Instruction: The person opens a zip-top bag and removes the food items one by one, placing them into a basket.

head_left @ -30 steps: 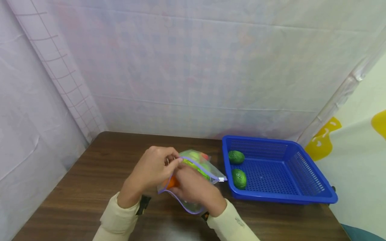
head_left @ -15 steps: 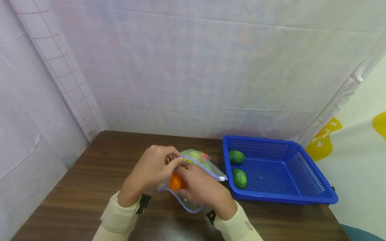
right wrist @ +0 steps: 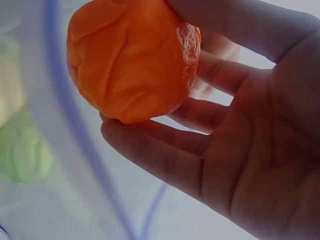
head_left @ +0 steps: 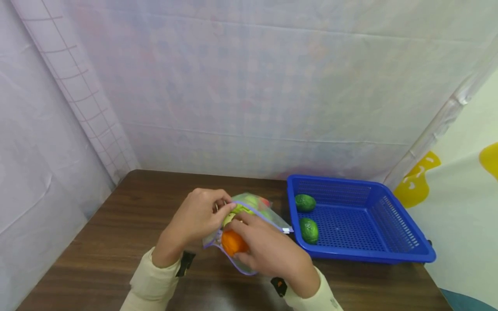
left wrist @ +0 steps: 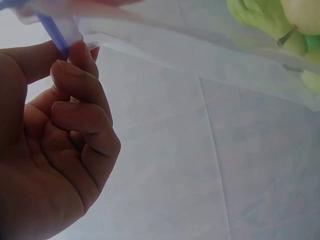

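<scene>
A clear zip bag with purple zip edges and a white slider lies on the table, its mouth parted. My left hand pinches the purple zip edge between thumb and index finger, the other fingers curled in the left wrist view. At the mouth, my right hand grips a round, wrinkled orange fruit, which fills much of the right wrist view. Inside the bag sit a lumpy light-green pepper, a pale yellow-green round fruit and a red piece, seen through the plastic.
Right of the bag stands a blue plastic basket, its left rim close to the slider. Two dark green avocado-like fruits, one behind and one in front, lie along its left side. A white curtain rises behind the brown table.
My right hand has drawn back from inside the bag toward the lower right, bringing the orange fruit to the mouth. The left hand stays on the zip edge.
</scene>
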### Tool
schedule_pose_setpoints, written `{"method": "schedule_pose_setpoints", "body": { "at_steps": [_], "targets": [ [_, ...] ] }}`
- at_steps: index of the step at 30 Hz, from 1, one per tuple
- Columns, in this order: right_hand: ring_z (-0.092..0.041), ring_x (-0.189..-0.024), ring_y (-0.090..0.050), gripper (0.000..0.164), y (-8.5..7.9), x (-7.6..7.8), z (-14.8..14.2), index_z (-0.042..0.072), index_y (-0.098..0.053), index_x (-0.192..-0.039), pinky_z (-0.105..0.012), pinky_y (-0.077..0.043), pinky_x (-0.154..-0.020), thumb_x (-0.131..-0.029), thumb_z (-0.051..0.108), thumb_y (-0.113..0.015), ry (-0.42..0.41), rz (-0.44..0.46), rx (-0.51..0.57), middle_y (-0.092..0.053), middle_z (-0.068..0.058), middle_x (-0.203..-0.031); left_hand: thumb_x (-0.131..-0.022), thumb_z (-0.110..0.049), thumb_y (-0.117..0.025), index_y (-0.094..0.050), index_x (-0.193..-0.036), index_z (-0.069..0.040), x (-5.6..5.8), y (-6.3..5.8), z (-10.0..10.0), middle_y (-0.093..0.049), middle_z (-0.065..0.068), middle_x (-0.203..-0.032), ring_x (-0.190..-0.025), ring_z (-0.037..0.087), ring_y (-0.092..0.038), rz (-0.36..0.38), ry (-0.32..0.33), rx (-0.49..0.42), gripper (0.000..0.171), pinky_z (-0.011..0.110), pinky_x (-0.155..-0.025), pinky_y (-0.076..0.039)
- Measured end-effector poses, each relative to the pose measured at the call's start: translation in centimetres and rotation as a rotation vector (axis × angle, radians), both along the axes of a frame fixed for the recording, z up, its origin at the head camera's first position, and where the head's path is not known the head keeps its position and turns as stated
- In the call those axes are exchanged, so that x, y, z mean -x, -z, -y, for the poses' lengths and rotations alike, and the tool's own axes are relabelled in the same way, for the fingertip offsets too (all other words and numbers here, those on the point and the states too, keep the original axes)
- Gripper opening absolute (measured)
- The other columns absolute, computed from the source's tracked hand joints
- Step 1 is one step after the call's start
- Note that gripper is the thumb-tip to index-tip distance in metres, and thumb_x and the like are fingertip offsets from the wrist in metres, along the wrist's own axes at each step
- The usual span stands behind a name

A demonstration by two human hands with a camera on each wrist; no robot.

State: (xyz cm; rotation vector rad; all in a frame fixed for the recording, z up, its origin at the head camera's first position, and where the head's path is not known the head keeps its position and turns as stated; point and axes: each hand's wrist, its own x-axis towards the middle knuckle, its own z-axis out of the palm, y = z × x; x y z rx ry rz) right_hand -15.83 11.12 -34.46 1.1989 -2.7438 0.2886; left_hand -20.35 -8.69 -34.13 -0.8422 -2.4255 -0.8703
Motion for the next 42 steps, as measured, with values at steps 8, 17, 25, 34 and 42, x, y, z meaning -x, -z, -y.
{"method": "schedule_pose_setpoints", "body": {
  "at_steps": [8, 17, 25, 34, 42],
  "targets": [
    [-0.01, -0.108, -0.058, 0.047, -1.4, -2.1, -0.6, 0.021, -0.06, -0.129, -0.03, -0.053, -0.094, -0.086, 0.029, -0.078, 0.002, 0.008, 0.05, -0.057, 0.003, -0.129, -0.091, -0.022, -0.075, -0.075, -0.088, -0.014, 0.1, 0.0, 0.0, -0.066, -0.01, -0.069, -0.056, 0.0, -0.051, -0.001, -0.002, 0.007, 0.008, 0.019, -0.053, -0.045],
    [-0.007, -0.106, -0.059, 0.046, -2.3, -3.2, -1.5, 0.024, -0.06, -0.128, -0.028, -0.055, -0.089, -0.087, 0.029, -0.079, 0.0, -0.027, 0.14, -0.056, 0.005, -0.133, -0.089, -0.021, -0.076, -0.075, -0.088, -0.014, 0.0, 0.1, 0.1, -0.065, -0.01, -0.069, -0.056, 0.0, -0.049, 0.001, -0.004, 0.011, 0.007, 0.019, -0.052, -0.044],
    [-0.006, -0.112, -0.056, 0.051, -3.2, -4.0, -2.6, 0.025, -0.059, -0.13, -0.027, -0.054, -0.093, -0.085, 0.029, -0.081, -0.032, -0.119, 0.22, -0.053, 0.007, -0.134, -0.09, -0.021, -0.076, -0.075, -0.089, -0.014, -0.1, 0.0, 0.1, -0.067, -0.009, -0.071, -0.057, 0.0, -0.051, 0.0, 0.004, 0.018, 0.008, 0.018, -0.053, -0.045],
    [-0.014, -0.118, -0.06, 0.057, -3.8, -4.5, -3.6, 0.022, -0.055, -0.134, -0.027, -0.056, -0.091, -0.085, 0.029, -0.082, -0.04, -0.171, 0.293, -0.053, 0.0, -0.137, -0.09, -0.02, -0.076, -0.075, -0.087, -0.014, 0.0, 0.1, -0.1, -0.067, -0.009, -0.07, -0.056, 0.0, -0.05, -0.026, 0.019, 0.015, 0.006, 0.018, -0.053, -0.045],
    [-0.015, -0.113, -0.061, 0.054, -5.3, -4.2, -4.1, 0.016, -0.057, -0.131, -0.029, -0.057, -0.089, -0.085, 0.028, -0.082, -0.091, -0.236, 0.33, -0.054, -0.005, -0.137, -0.09, -0.02, -0.076, -0.075, -0.088, -0.015, -0.2, 0.2, 0.0, -0.066, -0.009, -0.07, -0.057, 0.0, -0.051, -0.019, 0.013, 0.017, 0.006, 0.019, -0.053, -0.045]
  ]
}}
